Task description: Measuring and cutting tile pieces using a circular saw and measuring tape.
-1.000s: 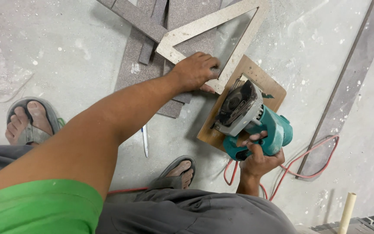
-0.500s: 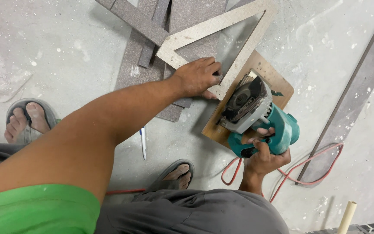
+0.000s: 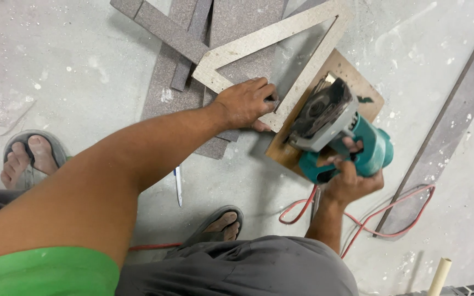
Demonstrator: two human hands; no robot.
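On the dusty concrete floor (image 3: pixel 56 66), just right of centre, a teal power saw (image 3: pixel 338 129) sits on a brown plywood board (image 3: pixel 357 90), its grey guard tilted up toward the camera; the right hand (image 3: pixel 349 175) has its grip clenched round the teal handle from below, which would steady the tool on the board; the left hand (image 3: pixel 245 101) presses flat, fingers curled, on the near corner of a pale triangular frame (image 3: pixel 281 38), seemingly to pin it so that its edge lies along the saw as a guide; beneath lie grey stone strips (image 3: pixel 176 35); a red cable (image 3: pixel 396 219) loops behind the wrist; a pen (image 3: pixel 178 186) lies between two sandalled feet. The blade is hidden by the guard; the frame's far end is cut off at the top; whether the saw runs cannot be told.
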